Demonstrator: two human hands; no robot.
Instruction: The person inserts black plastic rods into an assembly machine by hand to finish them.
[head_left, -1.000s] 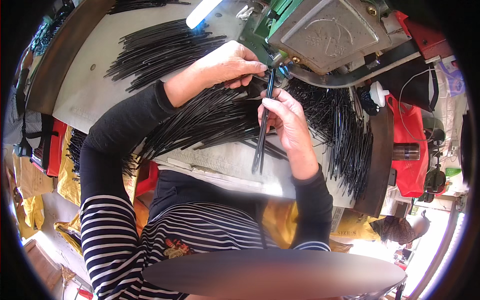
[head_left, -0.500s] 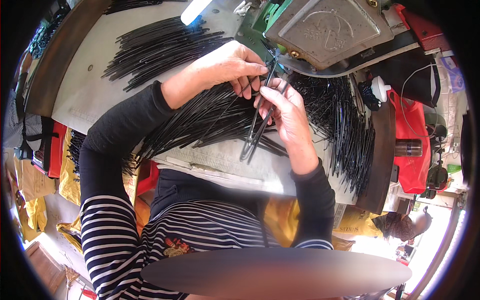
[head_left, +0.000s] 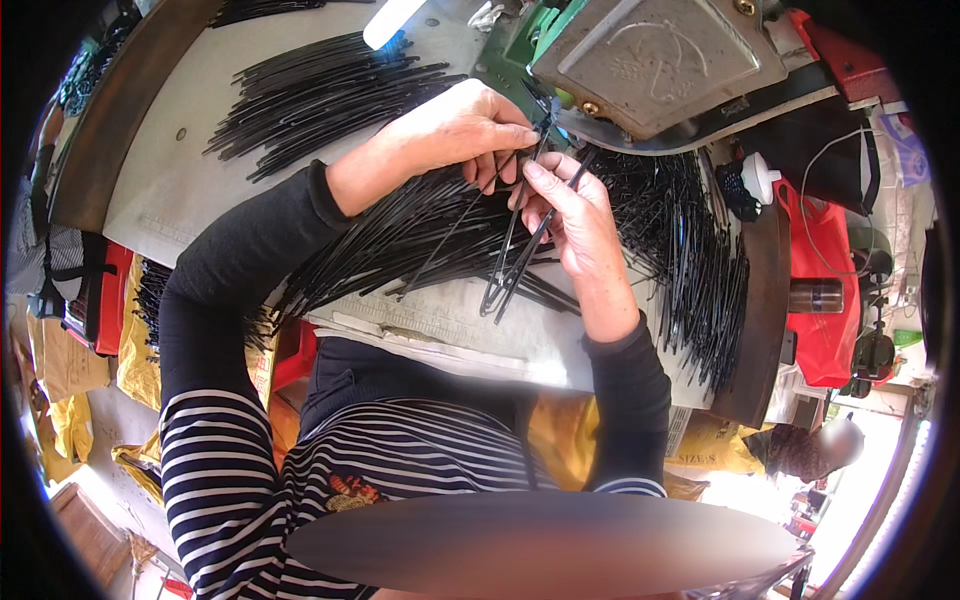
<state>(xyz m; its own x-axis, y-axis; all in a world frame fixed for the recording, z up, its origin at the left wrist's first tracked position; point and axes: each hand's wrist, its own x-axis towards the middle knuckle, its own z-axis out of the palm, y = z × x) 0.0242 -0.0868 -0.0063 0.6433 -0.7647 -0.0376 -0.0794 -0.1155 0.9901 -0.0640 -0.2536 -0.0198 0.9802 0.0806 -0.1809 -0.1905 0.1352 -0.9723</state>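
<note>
My left hand [head_left: 468,128] pinches a thin black strap just in front of the machine's working end. One strap trails from under its fingers down toward the near left. Closed thumb to finger, my right hand [head_left: 572,200] grips a folded black strap [head_left: 508,272], whose bend hangs below over the pale worktop. The two hands almost meet, and their fingertips partly hide where the straps run together. Under both hands lies a loose heap of black straps [head_left: 400,235]. A metal-grey machine head [head_left: 650,65] stands just beyond my right hand.
A neater bundle of black straps [head_left: 320,95] lies at the far left of the worktop [head_left: 150,185]. More straps [head_left: 690,270] pile up on the right and hang toward the edge. A white lamp [head_left: 393,22] shines beside the green machine base [head_left: 510,60]. Red bags [head_left: 825,285] hang at right.
My right hand has shifted slightly, its thumb higher along the strap, and the folded strap's bend has swung a little. My left hand has barely moved.
</note>
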